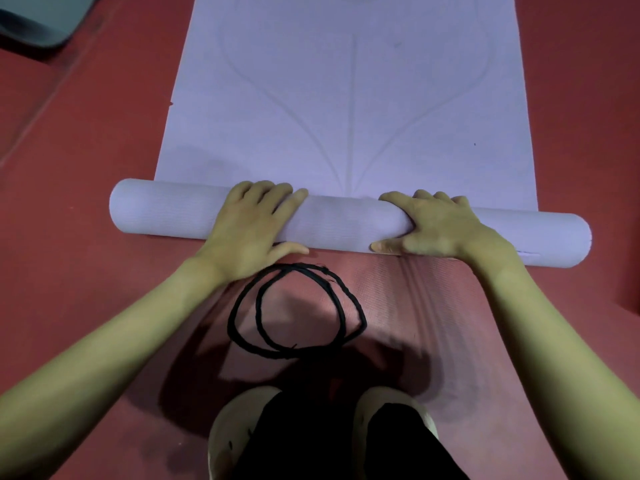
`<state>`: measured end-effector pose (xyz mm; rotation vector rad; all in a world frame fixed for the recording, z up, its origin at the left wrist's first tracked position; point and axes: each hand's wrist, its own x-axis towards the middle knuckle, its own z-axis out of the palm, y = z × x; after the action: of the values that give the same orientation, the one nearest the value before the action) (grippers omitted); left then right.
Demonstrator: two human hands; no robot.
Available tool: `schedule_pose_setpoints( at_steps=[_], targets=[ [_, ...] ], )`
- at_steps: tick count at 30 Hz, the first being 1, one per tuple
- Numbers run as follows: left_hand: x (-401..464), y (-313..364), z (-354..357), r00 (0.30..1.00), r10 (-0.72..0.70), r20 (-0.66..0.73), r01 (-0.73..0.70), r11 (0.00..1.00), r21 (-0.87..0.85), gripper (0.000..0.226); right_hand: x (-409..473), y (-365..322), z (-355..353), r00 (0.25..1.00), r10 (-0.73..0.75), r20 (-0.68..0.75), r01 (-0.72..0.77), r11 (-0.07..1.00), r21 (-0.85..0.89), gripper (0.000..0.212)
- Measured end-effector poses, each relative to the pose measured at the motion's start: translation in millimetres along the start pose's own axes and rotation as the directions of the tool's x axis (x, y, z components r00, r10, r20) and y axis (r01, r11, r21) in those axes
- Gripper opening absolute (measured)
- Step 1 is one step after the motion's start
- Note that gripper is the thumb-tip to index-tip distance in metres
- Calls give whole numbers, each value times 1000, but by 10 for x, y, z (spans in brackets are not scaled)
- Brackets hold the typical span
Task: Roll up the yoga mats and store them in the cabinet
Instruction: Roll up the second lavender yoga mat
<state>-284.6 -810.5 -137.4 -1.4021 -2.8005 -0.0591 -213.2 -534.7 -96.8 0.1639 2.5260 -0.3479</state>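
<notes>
Matt, finely ribbed foam mat point(346, 98)

Both forearms extended forward, bare, converging slightly. Left hand point(249, 230) palm-down, fingers curled over the far side, thumb tucked on the near side. Right hand point(440, 226) mirrored, fingers curled, thumb pointing inward.

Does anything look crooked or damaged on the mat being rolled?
Yes. The rolled part sits askew: its left end sticks out past the flat mat's left edge. A small nick shows on that left edge. Both hands, left and right, grip the roll.
</notes>
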Motion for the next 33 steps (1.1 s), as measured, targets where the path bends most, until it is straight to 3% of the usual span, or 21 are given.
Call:
schedule_pose_setpoints(
  at_steps=[4, 6, 9, 11, 15, 19, 22, 25, 29, 33],
  targets=[
    [228, -174, -98, 990, 72, 121, -68, 997, -38, 88, -12, 17, 50, 995, -15, -100, 12, 1000, -22, 82],
    [355, -260, -149, 970, 60, 237, -40, 995, -88, 94, -39, 6, 223, 963, -58, -264, 34, 995, -95, 96],
    [476, -312, -164, 935, 53, 351, -3, 990, -140, 99, -14, 3, 430, 858, -123, -498, 41, 984, -172, 92],
    [452, -301, -167, 956, 30, 293, 10, 991, -132, 96, 46, 2, 388, 867, -102, -488, 14, 984, -180, 88],
    [265, -189, -99, 994, -65, -88, 61, 997, -51, 75, 205, 32, 111, 949, -34, -314, -11, 990, -141, 93],
    [199, -138, 20, 991, -129, 16, 129, 991, 24, 88, 346, 53, -93, 987, 0, -162, -9, 998, -55, 89],
    [291, -225, 28, 994, -103, 46, 101, 993, 59, 85, 332, 67, 35, 938, -35, -344, 0, 995, -102, 92],
    [438, -323, -33, 994, -67, 87, 66, 998, 10, 87, 242, 19, 354, 794, -120, -596, 30, 987, -159, 78],
    [527, -399, -78, 990, -41, 135, 42, 999, -4, 90, 282, -3, 509, 732, -128, -670, 9, 984, -179, 70],
    [424, -209, 12, 995, -86, -60, 87, 996, 16, 76, 424, 15, 281, 765, -103, -636, 18, 990, -138, 76]
  ],
)
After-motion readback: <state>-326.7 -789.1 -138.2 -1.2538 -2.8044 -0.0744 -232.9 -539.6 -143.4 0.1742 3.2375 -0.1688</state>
